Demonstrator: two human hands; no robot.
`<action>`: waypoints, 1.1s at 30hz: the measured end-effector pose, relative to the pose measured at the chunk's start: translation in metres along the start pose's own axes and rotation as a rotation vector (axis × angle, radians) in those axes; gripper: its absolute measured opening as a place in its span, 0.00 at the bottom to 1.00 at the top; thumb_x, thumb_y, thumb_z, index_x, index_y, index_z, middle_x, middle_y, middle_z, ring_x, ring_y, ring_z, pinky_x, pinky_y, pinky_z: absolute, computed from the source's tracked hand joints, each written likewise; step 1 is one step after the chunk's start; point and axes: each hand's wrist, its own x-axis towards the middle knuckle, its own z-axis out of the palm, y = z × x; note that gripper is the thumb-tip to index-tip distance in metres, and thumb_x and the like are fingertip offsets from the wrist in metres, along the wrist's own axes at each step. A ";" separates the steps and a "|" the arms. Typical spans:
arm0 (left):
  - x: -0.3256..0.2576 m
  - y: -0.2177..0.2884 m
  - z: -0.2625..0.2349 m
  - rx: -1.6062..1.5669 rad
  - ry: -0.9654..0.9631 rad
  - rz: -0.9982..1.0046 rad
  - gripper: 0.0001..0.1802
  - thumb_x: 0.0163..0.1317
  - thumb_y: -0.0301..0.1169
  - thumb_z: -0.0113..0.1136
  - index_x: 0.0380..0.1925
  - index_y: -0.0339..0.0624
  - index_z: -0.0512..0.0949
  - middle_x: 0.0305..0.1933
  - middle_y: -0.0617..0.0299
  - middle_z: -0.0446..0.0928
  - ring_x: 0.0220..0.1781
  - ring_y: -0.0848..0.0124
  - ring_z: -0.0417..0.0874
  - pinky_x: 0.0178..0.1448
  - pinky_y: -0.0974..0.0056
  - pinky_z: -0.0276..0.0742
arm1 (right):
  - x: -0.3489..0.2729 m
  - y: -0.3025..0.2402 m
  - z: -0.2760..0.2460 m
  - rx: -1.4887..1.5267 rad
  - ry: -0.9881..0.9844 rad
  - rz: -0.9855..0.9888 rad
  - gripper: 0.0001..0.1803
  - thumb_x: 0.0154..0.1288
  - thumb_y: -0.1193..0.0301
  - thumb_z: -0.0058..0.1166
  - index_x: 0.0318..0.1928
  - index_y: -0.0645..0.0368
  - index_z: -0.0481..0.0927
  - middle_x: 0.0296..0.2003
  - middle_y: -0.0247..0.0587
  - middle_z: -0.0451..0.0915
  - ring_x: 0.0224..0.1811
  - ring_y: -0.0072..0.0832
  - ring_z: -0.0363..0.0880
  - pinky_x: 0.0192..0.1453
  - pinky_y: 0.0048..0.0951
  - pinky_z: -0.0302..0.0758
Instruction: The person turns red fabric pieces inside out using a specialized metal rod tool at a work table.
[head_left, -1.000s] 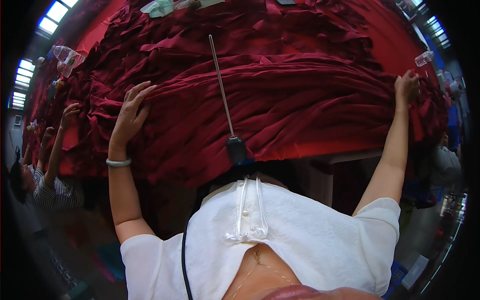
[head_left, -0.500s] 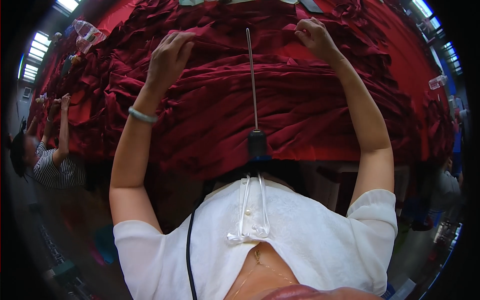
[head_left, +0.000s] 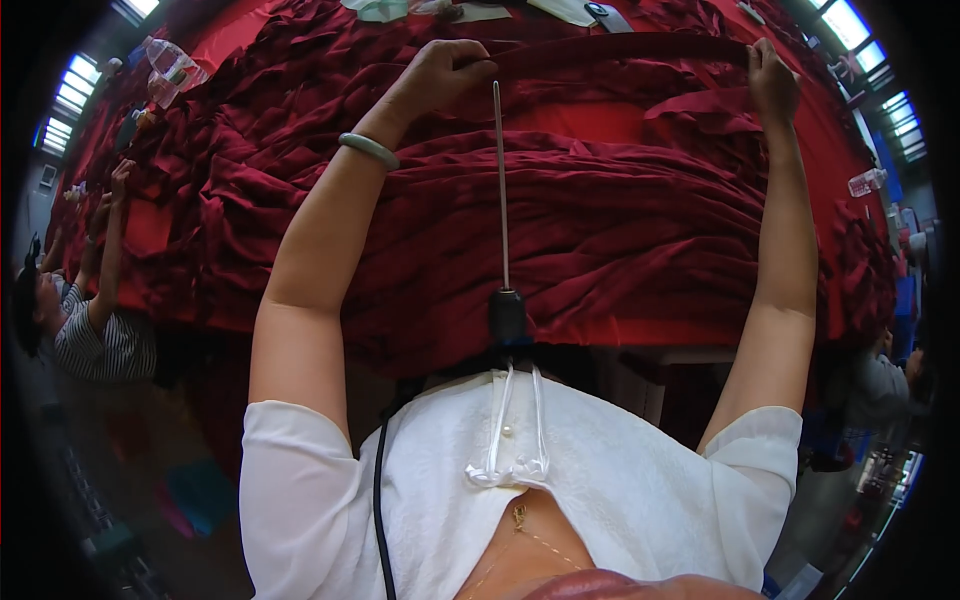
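A dark red fabric strip [head_left: 620, 47] stretches between my two hands across the far part of the table. My left hand [head_left: 440, 76], with a pale green bangle on the wrist, is closed on the strip's left end. My right hand [head_left: 774, 84] pinches its right end. Close to my left fingers rises the tip of a thin metal rod [head_left: 502, 185], which runs from a black base [head_left: 508, 317] at the table's near edge. Loose wine-red fabric [head_left: 300, 170] lies in folds and heaps under and around my arms.
Brighter red cloth [head_left: 590, 122] shows between the folds. Clear plastic bottles stand at far left [head_left: 172, 72] and lie at right [head_left: 867, 182]. Beyond the strip is a flat dark-and-white object [head_left: 608, 17]. A person in a striped top [head_left: 85, 338] works at left; another person [head_left: 885, 385] is at right.
My hands have closed on the strip, which is now lifted and drawn out between them. My left hand has moved right toward the rod; my right hand has moved further right.
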 end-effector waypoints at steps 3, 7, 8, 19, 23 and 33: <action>-0.005 0.011 0.002 -0.026 -0.062 -0.072 0.10 0.60 0.32 0.63 0.35 0.36 0.80 0.23 0.67 0.75 0.27 0.81 0.70 0.34 0.70 0.69 | -0.011 -0.025 0.029 -0.473 -0.051 0.075 0.17 0.65 0.54 0.52 0.46 0.52 0.73 0.43 0.38 0.80 0.45 0.39 0.80 0.47 0.49 0.72; 0.000 0.016 0.019 -0.179 0.012 0.019 0.11 0.62 0.33 0.62 0.36 0.35 0.79 0.29 0.72 0.75 0.33 0.84 0.71 0.39 0.75 0.69 | -0.025 -0.205 0.037 1.023 0.012 -0.364 0.24 0.67 0.53 0.51 0.51 0.61 0.75 0.42 0.46 0.79 0.45 0.36 0.77 0.51 0.37 0.71; 0.003 0.016 0.019 -0.139 0.017 0.087 0.11 0.61 0.32 0.62 0.38 0.35 0.79 0.32 0.70 0.77 0.36 0.83 0.73 0.42 0.74 0.71 | -0.031 -0.234 0.028 1.248 -0.267 -0.361 0.22 0.68 0.55 0.51 0.47 0.63 0.77 0.37 0.42 0.79 0.41 0.30 0.76 0.47 0.33 0.71; -0.034 0.016 0.006 -0.215 0.117 -0.107 0.11 0.60 0.34 0.64 0.35 0.36 0.81 0.25 0.70 0.76 0.28 0.83 0.72 0.33 0.73 0.70 | 0.025 -0.187 -0.025 0.438 -0.154 -0.091 0.14 0.65 0.60 0.52 0.33 0.58 0.79 0.24 0.39 0.79 0.31 0.30 0.77 0.39 0.35 0.70; -0.025 0.028 0.020 -0.432 0.112 -0.192 0.11 0.60 0.34 0.65 0.35 0.37 0.82 0.25 0.73 0.75 0.27 0.86 0.70 0.31 0.76 0.68 | 0.035 -0.191 -0.005 0.138 -0.039 0.138 0.11 0.60 0.60 0.55 0.31 0.54 0.81 0.29 0.47 0.82 0.37 0.43 0.81 0.46 0.46 0.70; -0.024 0.026 0.038 -1.318 0.398 -0.436 0.08 0.63 0.27 0.59 0.42 0.40 0.79 0.34 0.61 0.82 0.31 0.72 0.83 0.32 0.69 0.81 | -0.059 -0.275 0.005 1.589 -0.502 0.203 0.19 0.68 0.57 0.53 0.45 0.61 0.77 0.32 0.32 0.81 0.35 0.18 0.77 0.37 0.25 0.74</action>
